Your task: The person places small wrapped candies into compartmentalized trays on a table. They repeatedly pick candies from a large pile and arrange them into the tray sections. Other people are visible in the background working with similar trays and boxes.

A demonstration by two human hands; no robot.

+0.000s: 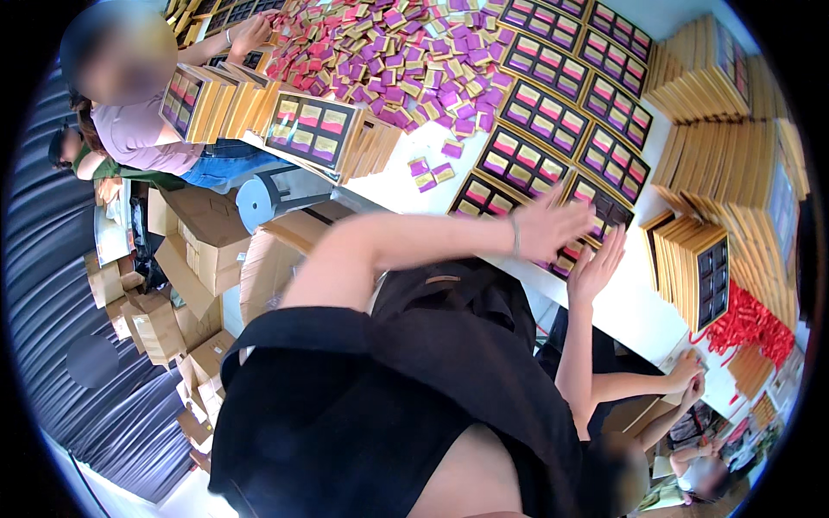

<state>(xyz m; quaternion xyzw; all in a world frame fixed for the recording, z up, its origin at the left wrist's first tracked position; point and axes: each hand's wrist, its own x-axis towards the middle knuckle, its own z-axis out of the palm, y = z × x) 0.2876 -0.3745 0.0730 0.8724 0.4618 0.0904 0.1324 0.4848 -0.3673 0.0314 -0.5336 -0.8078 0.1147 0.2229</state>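
Observation:
Above the near end of the rows of boxes, my left hand stretches its fingers out over a black, gold-edged box. My right hand is beside it, fingers extended and thumb apart, at the same box. Neither hand visibly grips anything; whether the fingertips touch the box is hard to tell through slight blur. The box has dark compartments, some with pink and purple wrapped pieces showing. A neighbouring box holds similar pink and purple pieces in its compartments.
A big heap of small purple, pink and gold packets covers the far table. Stacked boxes stand at right, near red ribbons. Box stacks lean at left, above cardboard cartons. Co-workers' hands work nearby.

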